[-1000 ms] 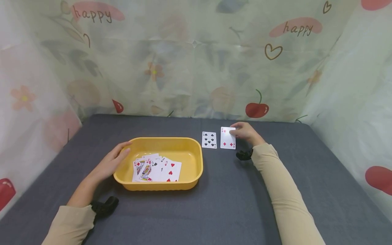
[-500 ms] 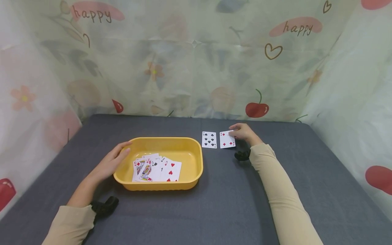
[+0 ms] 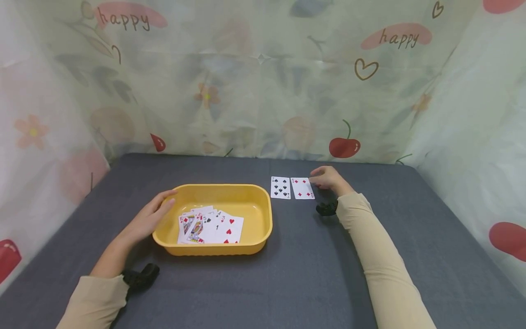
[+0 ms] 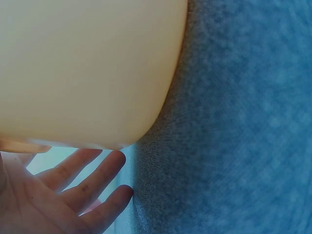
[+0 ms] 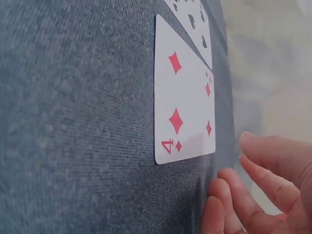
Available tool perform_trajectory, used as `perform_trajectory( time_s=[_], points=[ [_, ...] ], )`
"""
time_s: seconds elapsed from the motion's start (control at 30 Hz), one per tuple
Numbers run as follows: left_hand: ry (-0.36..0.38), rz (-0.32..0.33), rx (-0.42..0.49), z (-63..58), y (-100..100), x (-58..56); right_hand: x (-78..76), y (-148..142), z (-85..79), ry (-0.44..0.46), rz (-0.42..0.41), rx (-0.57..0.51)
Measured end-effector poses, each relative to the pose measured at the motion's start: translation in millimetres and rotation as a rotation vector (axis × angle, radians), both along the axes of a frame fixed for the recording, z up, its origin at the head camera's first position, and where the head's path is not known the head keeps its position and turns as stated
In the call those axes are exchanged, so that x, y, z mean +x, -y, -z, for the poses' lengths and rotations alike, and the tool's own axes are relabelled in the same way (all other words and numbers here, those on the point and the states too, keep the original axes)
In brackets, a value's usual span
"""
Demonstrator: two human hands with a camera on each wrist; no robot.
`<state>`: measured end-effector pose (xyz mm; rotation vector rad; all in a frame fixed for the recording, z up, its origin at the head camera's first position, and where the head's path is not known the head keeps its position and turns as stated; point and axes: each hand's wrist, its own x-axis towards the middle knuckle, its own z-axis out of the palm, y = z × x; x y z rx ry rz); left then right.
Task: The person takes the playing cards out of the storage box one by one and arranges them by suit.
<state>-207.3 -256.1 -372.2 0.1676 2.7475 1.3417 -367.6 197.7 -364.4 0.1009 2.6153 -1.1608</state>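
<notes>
My left hand (image 3: 149,217) rests against the left end of a yellow tray (image 3: 263,217). In the left wrist view its fingers (image 4: 100,183) are spread and fairly straight beside the tray's outer wall. My right hand (image 3: 328,179) is just right of a four of diamonds (image 3: 302,188), holding nothing. The right wrist view has its loosely bent fingers apart from that card. The four lies face up on the cloth, slightly tilted, close to the right of a seven of spades (image 3: 281,188).
Several face-up playing cards overlap inside the tray, a three of hearts (image 3: 230,230) on the right of the pile. A dark grey cloth (image 3: 296,274) covers the table. Behind it hangs a patterned curtain (image 3: 255,91), with more curtain at both sides.
The four of diamonds has come down flat and moved left, closer to the seven of spades. My right hand has let it go. The left hand and tray have stayed put.
</notes>
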Motion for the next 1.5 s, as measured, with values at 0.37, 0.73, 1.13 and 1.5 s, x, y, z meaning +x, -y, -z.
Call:
perform_trajectory(
  time_s=[0.37,0.73,1.13,1.5],
  points=[
    [-0.006,0.008,0.002,0.4,0.5,0.1,15.6,23.0,-20.9,-0.067,-0.225,-0.131],
    [-0.025,0.016,0.009,0.9,0.8,0.0,42.6,75.8,-57.2,-0.109,-0.454,-0.266],
    [-0.023,0.012,0.004,-0.1,0.3,-0.1,67.1,128.2,-72.9,-0.075,-0.616,-0.256],
    [-0.006,0.004,-0.004,-0.7,-0.3,-0.3,70.8,177.8,-61.7,-0.027,-0.803,-0.149]
  ],
)
